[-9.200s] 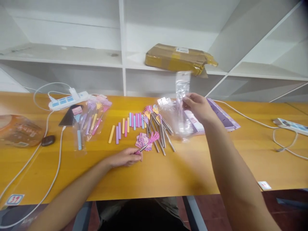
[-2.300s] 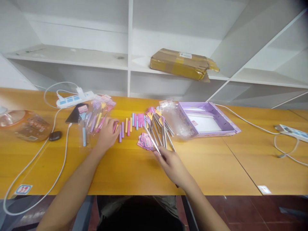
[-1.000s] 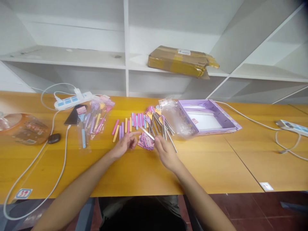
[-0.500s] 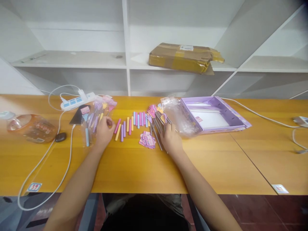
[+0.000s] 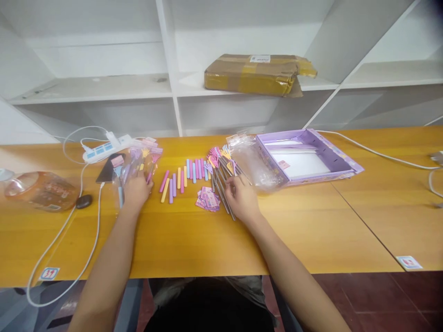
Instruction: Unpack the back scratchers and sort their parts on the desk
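In the head view I work from the pile of pink cards on the worktop. The metal-rod scratchers lie just right of the cards, heads beyond the pile and bare ends toward the body, each long axis running mostly away from me and slanting rightward at its near end. My right hand is clearly the nearer one: it sits on the bundle's right flank, to the right of the cards, its forearm slanting much as the rods do, so the fingers meet them more along their length than square across. They are curled, thumb close to forefinger; I cannot tell whether a rod is pinched. The coloured tubes lie beyond and left of the cards, between my hands, roughly parallel. My left hand, well left of the cards, has its fingers bent over the bagged scratchers; whether they grip or merely touch, I cannot tell.
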`<control>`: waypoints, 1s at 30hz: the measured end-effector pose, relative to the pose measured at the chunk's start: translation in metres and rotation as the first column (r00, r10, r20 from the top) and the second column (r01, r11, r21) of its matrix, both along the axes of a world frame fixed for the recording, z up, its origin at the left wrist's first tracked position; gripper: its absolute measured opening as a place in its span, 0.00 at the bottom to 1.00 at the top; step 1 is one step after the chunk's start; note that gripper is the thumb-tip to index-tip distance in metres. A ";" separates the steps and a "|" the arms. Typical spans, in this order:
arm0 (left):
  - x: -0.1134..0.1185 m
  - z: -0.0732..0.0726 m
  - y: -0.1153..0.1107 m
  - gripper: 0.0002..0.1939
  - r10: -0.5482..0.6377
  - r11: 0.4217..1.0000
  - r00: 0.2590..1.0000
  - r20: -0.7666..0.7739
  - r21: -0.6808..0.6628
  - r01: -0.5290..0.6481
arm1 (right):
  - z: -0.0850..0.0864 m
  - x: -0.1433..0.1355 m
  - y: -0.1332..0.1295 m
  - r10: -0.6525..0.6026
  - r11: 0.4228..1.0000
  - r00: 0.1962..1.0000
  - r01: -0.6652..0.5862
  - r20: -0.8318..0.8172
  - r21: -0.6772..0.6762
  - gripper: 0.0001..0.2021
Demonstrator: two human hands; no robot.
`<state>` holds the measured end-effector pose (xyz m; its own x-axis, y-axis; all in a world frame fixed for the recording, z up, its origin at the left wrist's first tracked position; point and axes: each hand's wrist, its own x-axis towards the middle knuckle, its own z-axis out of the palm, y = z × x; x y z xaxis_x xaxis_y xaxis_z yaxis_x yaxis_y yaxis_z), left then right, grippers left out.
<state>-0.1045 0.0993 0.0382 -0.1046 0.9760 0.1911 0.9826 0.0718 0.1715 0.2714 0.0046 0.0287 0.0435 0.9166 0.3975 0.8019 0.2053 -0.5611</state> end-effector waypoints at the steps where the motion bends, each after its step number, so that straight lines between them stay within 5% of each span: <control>1: 0.001 0.002 -0.001 0.21 0.027 0.999 1.000 0.000 -0.032 -0.027 | 0.001 -0.001 0.000 0.026 1.000 0.999 -0.025 -0.043 0.016 0.06; 5: 0.009 0.008 -0.011 0.20 0.020 0.999 0.993 0.119 0.028 -0.024 | 0.003 -0.004 -0.002 0.075 0.995 0.977 -0.061 -0.199 0.075 0.06; 9: 0.040 0.013 -0.033 0.23 -0.331 0.921 0.914 0.236 0.294 0.257 | -0.003 -0.007 0.001 0.115 0.993 0.898 -0.101 -0.425 0.057 0.13; 13: 0.075 0.011 -0.061 0.21 -0.686 0.727 0.658 0.310 0.254 0.638 | -0.009 -0.007 0.012 0.119 0.984 0.630 -0.177 -0.767 0.008 0.30; 17: 0.087 0.005 -0.073 0.24 -0.692 0.671 0.539 0.479 0.151 0.726 | -0.007 -0.005 0.018 0.085 0.986 0.421 -0.165 -0.903 0.016 0.25; 23: 0.085 0.005 -0.071 0.34 -0.560 0.653 0.536 0.632 -0.062 0.755 | -0.007 -0.022 0.001 0.161 0.925 0.494 -0.378 -0.854 -0.045 0.21; 27: 0.087 0.004 -0.075 0.30 -0.476 0.659 0.468 0.745 -0.051 0.751 | -0.006 -0.030 -0.011 0.286 0.863 0.605 -0.500 -0.743 -0.075 0.24; 30: 0.086 0.000 -0.078 0.30 -0.441 0.659 0.420 0.793 -0.032 0.752 | -0.006 -0.029 -0.010 0.307 0.884 0.656 -0.464 -0.690 -0.048 0.23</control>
